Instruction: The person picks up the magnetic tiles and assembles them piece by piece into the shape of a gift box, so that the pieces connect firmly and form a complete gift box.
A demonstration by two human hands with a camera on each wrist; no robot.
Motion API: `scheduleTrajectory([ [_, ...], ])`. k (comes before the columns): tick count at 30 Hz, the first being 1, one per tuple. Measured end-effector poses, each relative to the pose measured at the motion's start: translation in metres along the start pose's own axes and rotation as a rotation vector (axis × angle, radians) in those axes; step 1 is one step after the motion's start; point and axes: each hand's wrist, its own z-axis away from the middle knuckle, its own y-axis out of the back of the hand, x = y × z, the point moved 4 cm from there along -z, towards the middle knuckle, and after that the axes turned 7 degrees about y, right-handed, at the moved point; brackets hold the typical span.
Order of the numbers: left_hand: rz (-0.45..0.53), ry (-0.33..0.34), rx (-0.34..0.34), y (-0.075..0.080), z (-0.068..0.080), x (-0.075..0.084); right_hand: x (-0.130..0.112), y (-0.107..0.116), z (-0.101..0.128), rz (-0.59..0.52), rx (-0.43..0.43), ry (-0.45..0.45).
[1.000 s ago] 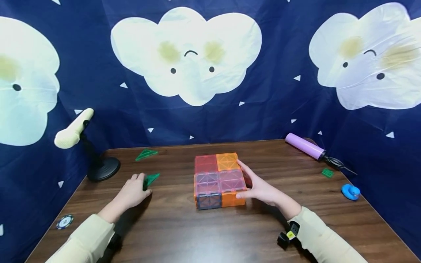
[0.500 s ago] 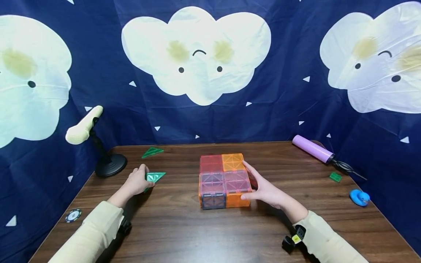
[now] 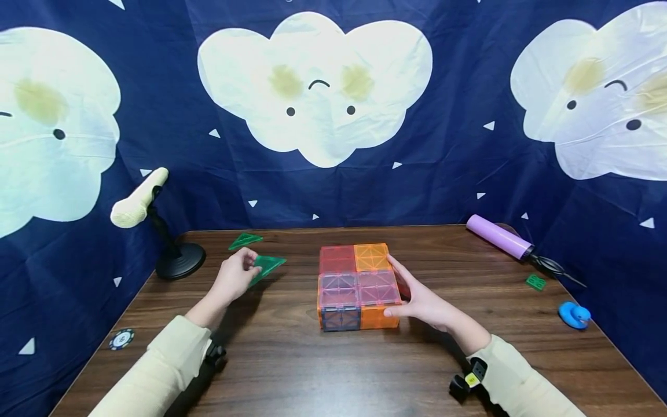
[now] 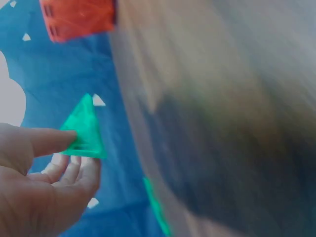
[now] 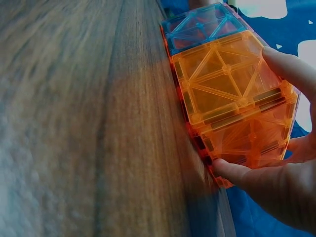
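Now the left hand (image 3: 235, 278) has a green triangular tile (image 3: 267, 266) pinched between thumb and fingers and carries it clear of the table (image 3: 333, 370); half a second ago the same tile was lower and further left, level with the wood, and a second ago the hand was only closing over it. The left wrist view confirms the hold: the thumb lies across one face of the tile (image 4: 85, 129) while the fingers (image 4: 74, 168) curl behind it. Judging by that drift, the tile is on its way toward the tile block (image 3: 358, 286) in the middle of the table, and the pick-up itself looks finished.

The right hand (image 3: 424, 301) has not shifted across the three head pictures. It rests against the right side of the block with its fingers fairly straight along the wall and the thumb at the near orange corner, steadying rather than gripping. From the right wrist, the fingertips (image 5: 232, 170) press the block's lower edge and orange panels (image 5: 232, 94) fill the view.

A second green triangle (image 3: 245, 240) lies flat near the far left edge, just beyond the raised one. Left of it stands a black stand with a pale foam head (image 3: 136, 205). On the right side lie a lilac cylinder (image 3: 497, 236), a small green square (image 3: 535, 282) and a blue toy (image 3: 574, 315); a round chip (image 3: 122, 339) sits at the near left edge.
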Motion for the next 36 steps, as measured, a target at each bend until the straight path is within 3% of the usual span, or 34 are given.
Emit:
scheduleTrajectory([
  [6, 0.111, -0.163, 0.047, -0.013, 0.003, 0.051, 0.002, -0.001, 0.001, -0.006, 0.002, 0.010],
  [12, 0.197, -0.280, -0.039, -0.037, 0.011, 0.100, 0.004, -0.001, 0.000, -0.014, 0.004, -0.001],
  [17, 0.205, -0.328, -0.112, -0.053, 0.017, 0.124, 0.003, -0.003, -0.001, -0.027, -0.004, -0.007],
  [24, 0.153, -0.367, -0.150, -0.068, 0.020, 0.128, 0.002, -0.004, -0.003, -0.021, -0.009, -0.002],
  [36, 0.123, -0.378, -0.166, -0.070, 0.021, 0.130, 0.001, 0.001, 0.002, 0.002, -0.002, 0.009],
])
